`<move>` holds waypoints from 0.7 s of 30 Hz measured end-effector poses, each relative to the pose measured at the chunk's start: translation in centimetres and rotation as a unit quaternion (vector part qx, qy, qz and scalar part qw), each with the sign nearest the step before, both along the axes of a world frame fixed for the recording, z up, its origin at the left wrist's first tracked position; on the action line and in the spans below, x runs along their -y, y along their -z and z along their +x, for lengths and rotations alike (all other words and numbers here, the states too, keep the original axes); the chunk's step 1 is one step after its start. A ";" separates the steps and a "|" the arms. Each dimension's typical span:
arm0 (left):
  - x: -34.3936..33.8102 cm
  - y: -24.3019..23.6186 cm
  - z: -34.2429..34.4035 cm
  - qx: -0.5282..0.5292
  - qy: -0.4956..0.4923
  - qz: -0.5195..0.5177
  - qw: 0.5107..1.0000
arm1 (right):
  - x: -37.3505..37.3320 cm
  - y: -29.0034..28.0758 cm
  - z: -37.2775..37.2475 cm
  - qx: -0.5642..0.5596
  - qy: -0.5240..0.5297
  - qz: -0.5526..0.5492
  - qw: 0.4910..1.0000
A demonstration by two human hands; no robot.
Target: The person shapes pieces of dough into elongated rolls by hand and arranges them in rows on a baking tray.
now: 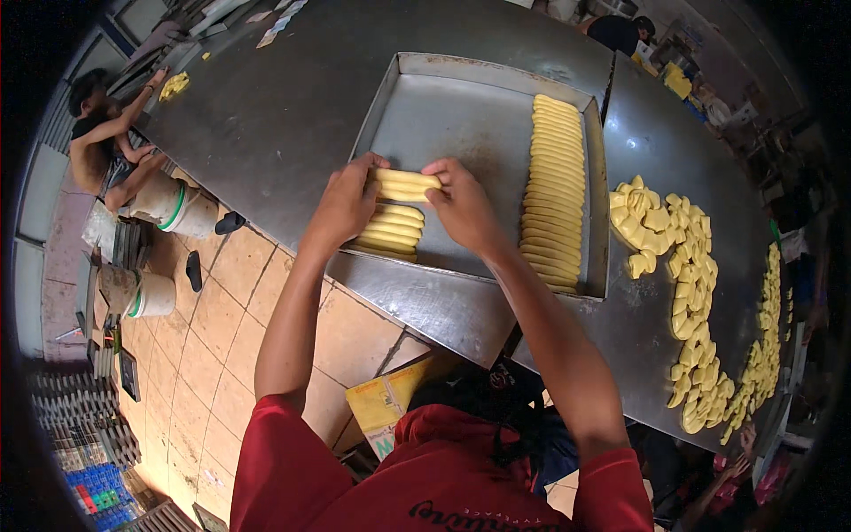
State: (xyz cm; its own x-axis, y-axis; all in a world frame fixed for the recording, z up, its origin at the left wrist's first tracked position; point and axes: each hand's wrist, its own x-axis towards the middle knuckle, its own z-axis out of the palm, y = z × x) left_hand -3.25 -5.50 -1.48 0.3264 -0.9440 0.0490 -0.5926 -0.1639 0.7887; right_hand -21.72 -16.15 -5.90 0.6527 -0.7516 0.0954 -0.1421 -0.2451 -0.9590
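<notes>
Between my two hands are a few yellow dough sticks (pixel 403 185), held side by side over the left part of a large metal baking tray (pixel 443 97). My left hand (pixel 348 199) grips their left ends with closed fingers. At the right ends, the fingers of my right hand (pixel 461 202) pinch them. Just below, a short row of dough sticks (pixel 392 232) lies in the tray's near left corner. A long, tightly packed row of dough sticks (pixel 554 191) runs along the tray's right side.
Many cut dough pieces (pixel 691 293) lie on the metal table (pixel 266 115) right of the tray, with smaller ones (pixel 761 355) beyond. At far left a person (pixel 102 133) sits near a small dough pile (pixel 175 85). White buckets (pixel 155 293) stand on the tiled floor (pixel 208 328). Another person (pixel 618 34) is at the back.
</notes>
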 end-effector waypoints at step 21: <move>-0.5 3.5 -0.1 0.288 0.018 0.002 0.958 | -0.4 2.3 -0.7 -0.094 -0.018 -0.145 0.985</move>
State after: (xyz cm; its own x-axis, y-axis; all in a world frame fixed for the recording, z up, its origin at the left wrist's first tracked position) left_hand -3.36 -5.00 -4.95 0.2139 -0.9547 0.2071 -0.9342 -0.1379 0.3291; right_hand -22.38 -15.77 -8.21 0.7056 -0.6858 0.1782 -0.2961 -0.5138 -0.8052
